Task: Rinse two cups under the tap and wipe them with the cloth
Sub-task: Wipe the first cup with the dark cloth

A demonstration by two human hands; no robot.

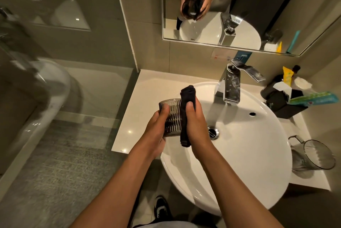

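My left hand (156,126) grips a dark ribbed glass cup (172,117), held upright over the left rim of the white basin (239,153). My right hand (194,122) holds a rolled black cloth (186,109) against the cup's right side, thumb on the cloth. A second cup (313,155), clear grey with a handle, lies on its side on the counter to the right of the basin. The chrome tap (232,85) stands behind the basin; no water is seen running.
A white counter (140,102) stretches left of the basin. Black boxes, tubes and packets (287,96) crowd the back right corner. A mirror (239,6) hangs above. A glass partition (103,109) and a toilet (46,98) are on the left.
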